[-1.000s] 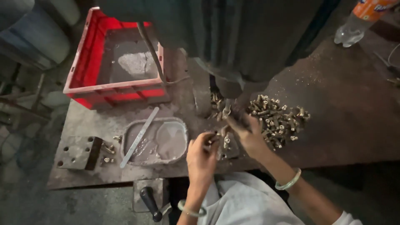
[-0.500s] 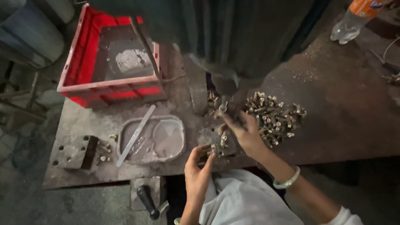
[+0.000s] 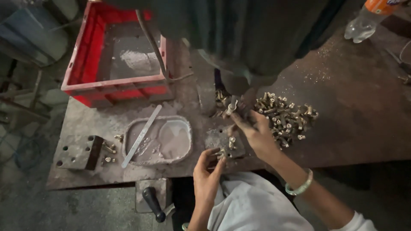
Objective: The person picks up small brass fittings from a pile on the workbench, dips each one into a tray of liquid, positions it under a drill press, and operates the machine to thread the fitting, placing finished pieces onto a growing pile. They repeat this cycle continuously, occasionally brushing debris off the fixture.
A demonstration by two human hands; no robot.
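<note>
Small brass fittings (image 3: 286, 117), heaped on tabletop (image 3: 355, 111) beside right hand (image 3: 257, 134), probably hard, light, slick, best pinched across the body; right hand gripping one under the machine, left hand (image 3: 205, 173) pinching another.

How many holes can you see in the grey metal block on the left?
4 in the grey metal block: two near its top edge, one at its left edge, one near its lower left corner. More may be hidden in the dim light.
</note>
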